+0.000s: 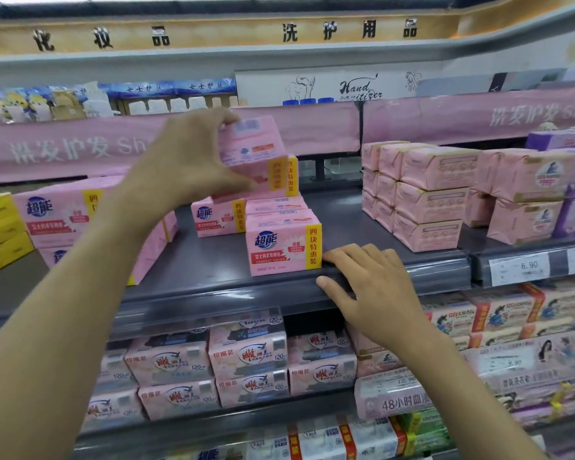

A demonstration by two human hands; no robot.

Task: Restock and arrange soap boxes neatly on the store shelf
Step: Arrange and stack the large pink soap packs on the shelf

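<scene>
Pink soap box clasped in fingers of left hand, above far stack — right hand fingers relaxed on shelf lip, just beside near box.

The left hand holds a pink soap pack above the stack; the right hand rests on the shelf edge.

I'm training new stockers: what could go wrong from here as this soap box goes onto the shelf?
The left hand grips the held box tilted, so it may land crooked on the rear stack. The front box stands at the shelf lip; the right hand, at its corner, could nudge it off.
</scene>
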